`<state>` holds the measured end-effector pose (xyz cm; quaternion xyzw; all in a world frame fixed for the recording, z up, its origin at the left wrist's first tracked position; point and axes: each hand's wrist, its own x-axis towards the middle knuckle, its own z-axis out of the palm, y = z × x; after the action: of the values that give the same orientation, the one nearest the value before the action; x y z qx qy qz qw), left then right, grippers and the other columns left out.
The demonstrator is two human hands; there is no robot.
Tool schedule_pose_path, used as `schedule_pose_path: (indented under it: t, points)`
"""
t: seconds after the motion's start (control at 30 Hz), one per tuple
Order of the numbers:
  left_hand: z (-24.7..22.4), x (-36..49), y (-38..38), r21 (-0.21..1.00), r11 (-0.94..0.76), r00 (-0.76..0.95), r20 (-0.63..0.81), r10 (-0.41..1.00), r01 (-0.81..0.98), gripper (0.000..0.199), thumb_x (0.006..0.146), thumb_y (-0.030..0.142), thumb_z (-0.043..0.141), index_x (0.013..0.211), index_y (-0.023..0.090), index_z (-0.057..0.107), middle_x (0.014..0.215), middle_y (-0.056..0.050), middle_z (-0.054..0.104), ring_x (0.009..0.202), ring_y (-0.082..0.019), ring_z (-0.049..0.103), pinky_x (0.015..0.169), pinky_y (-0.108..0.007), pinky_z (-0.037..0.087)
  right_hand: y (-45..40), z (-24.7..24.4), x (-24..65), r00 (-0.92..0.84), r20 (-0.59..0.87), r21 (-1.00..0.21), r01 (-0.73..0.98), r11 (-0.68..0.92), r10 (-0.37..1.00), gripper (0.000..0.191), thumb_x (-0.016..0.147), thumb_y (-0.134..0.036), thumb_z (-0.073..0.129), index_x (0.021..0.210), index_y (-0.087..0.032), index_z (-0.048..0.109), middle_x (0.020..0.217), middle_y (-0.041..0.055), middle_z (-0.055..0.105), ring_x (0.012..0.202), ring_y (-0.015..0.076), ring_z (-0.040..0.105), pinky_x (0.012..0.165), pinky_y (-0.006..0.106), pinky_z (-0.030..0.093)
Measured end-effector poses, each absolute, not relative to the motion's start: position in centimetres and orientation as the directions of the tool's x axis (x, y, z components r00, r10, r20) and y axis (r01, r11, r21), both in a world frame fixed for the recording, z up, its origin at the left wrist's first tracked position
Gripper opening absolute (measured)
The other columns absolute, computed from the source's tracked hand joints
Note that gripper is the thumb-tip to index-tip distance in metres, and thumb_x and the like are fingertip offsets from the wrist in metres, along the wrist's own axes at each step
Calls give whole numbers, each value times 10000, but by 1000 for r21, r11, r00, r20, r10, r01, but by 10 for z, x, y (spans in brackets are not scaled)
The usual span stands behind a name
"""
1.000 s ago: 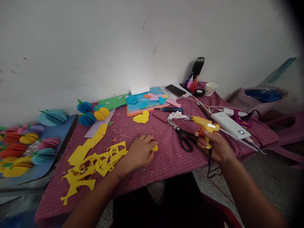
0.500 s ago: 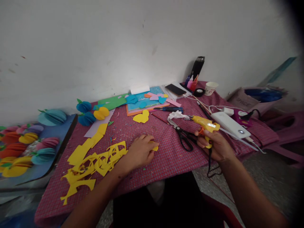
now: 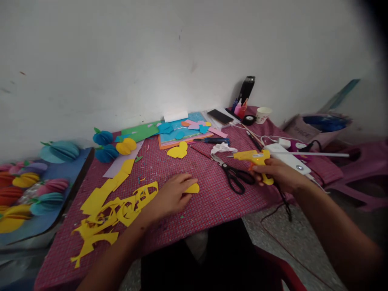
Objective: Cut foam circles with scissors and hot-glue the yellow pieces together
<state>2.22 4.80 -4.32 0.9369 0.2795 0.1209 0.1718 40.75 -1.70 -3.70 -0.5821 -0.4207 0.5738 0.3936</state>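
Observation:
A yellow hot glue gun (image 3: pixel 252 157) with an orange trigger sits in my right hand (image 3: pixel 277 173), its fingers wrapped round the handle. The nozzle points left, and a long glue stick (image 3: pixel 315 154) sticks out of the back. On the checked cloth, my left hand (image 3: pixel 177 192) grips a small yellow paper piece (image 3: pixel 192 188) whose rounded end shows past the fingers. Black-handled scissors (image 3: pixel 233 174) lie between my hands. Beyond my left hand are several yellow paper cutouts (image 3: pixel 178 151), and to its left yellow paper offcuts (image 3: pixel 115 214).
Paper pumpkins (image 3: pixel 106 152) stand at the table's left, with more on a blue board (image 3: pixel 74 178). Crumpled tissue (image 3: pixel 223 148), a utility knife (image 3: pixel 216 140) and coloured paper (image 3: pixel 184 135) lie behind. At right are a white power bank (image 3: pixel 287 158), cables, a paper cup (image 3: pixel 263 115) and a black flask (image 3: pixel 247 89).
The glue gun has turned level and shifted slightly left, its stick swinging up from the table. My left fingers have shifted and show more of the yellow paper piece. The view has moved slightly.

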Motion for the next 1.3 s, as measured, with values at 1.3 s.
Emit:
schedule_pose_path:
  t: [1.3]
  points:
    - [-54,0,54,436,-701,710,178,682,564,298,847,244,552,1127,256,650,1035,-64,557,992,-240,517,887,-405,438,-18,-57,211,-113,61,-443,887,128,992,245,911,-260,545,1125,-197,647,1084,103,661,994,252,638,875,362,467]
